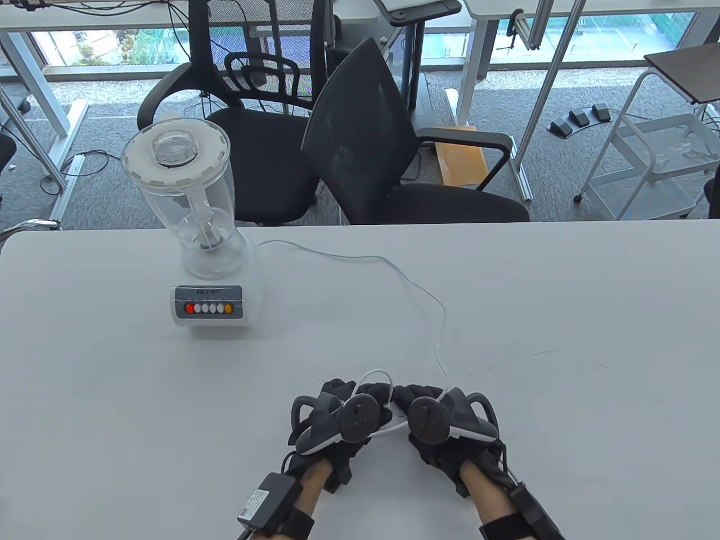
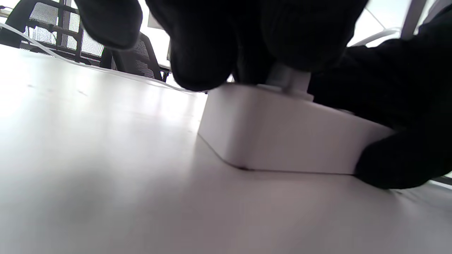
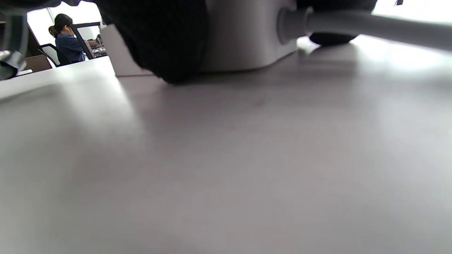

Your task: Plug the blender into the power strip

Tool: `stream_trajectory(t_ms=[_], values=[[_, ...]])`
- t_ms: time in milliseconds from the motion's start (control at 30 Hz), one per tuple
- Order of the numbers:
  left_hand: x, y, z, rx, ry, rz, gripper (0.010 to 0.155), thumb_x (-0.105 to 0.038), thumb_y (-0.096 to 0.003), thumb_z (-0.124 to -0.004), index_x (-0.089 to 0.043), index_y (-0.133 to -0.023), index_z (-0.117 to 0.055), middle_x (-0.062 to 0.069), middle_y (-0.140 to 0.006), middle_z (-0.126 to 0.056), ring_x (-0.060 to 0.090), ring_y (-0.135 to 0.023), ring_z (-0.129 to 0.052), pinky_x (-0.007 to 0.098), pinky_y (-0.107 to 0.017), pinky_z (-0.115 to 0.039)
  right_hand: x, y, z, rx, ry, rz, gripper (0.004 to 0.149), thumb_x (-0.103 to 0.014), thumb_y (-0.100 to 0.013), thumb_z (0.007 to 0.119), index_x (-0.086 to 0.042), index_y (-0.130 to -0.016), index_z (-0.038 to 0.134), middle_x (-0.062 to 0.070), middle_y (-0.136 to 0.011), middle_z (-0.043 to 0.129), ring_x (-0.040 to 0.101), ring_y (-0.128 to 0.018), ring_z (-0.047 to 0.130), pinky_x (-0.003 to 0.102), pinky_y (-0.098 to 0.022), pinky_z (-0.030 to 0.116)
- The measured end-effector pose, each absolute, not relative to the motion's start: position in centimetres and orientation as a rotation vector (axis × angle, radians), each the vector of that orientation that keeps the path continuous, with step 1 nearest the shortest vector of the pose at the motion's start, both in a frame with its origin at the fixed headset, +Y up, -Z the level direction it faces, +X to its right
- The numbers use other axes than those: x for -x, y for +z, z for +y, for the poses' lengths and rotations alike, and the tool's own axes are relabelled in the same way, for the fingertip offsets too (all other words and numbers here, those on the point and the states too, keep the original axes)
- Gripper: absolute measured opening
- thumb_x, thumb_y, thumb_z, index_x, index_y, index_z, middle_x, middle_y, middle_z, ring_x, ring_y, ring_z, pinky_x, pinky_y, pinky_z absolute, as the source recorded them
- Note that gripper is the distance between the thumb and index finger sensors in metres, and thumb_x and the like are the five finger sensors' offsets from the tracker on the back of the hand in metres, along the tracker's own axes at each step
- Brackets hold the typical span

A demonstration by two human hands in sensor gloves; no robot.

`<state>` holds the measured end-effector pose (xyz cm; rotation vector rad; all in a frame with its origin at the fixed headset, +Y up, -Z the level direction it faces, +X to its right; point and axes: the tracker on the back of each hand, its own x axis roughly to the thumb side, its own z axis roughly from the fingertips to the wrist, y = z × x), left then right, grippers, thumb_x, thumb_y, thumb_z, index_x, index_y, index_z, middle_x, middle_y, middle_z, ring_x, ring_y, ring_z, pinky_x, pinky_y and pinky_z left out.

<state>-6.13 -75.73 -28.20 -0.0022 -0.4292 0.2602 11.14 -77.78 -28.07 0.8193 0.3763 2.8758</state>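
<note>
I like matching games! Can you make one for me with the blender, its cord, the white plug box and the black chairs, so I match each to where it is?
Things:
1. clear-jar white blender
2. thin white cord
3. white plastic power strip
4. black mesh office chairs

Places:
A. behind the table's far edge
B. under both gloved hands, near the front
C. standing on the table's left side
D. trailing across the table from blender toward the hands

Pairs: 1-C, 2-D, 3-B, 4-A
</note>
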Motion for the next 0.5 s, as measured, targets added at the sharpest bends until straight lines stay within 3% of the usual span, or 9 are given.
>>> stream_trajectory(t_ms=[200,300,500], values=[[6.3,-28.0,-75.8,-0.02,0.245,-0.402,0.054,-0.049,-0.0383,-0.081,-0.043,-0.091,-0.071,-0.023,-0.088,-0.094,0.014,-0.068,-0.099,0.058,-0.07,-0.072,-11.3,-27.8,-77.8,-0.82,2.9,0.364,0.083,-0.025,-0.047,0.08,-0.009,-0.112,0.031,0.024,-0.113,0.04,0.053,-0.098,0.052,0.064,-0.062,0.059],[6.6,-28.2,-75.7,-0.02,0.251,-0.394,0.054,-0.051,-0.0388,-0.081,-0.041,-0.092,-0.074,-0.02,-0.089,-0.096,0.017,-0.073,-0.098,0.059,-0.07,-0.069,-11.9,-27.5,-77.6,-0.795,2.948,0.32,0.087,-0.037,-0.047,0.08,-0.007,-0.112,0.031,0.026,-0.114,0.039,0.055,-0.099,0.051,0.067,-0.062,0.06],[8.7,-28.6,-75.5,0.074,0.127,-0.357,0.074,-0.057,-0.0413,-0.075,-0.032,-0.109,-0.058,-0.003,-0.109,-0.08,0.03,-0.095,-0.085,0.064,-0.072,-0.062,-14.0,-27.6,-77.4,-0.71,2.908,0.371,0.089,-0.044,-0.046,0.079,-0.004,-0.113,0.035,0.03,-0.113,0.041,0.061,-0.098,0.047,0.071,-0.06,0.056]])
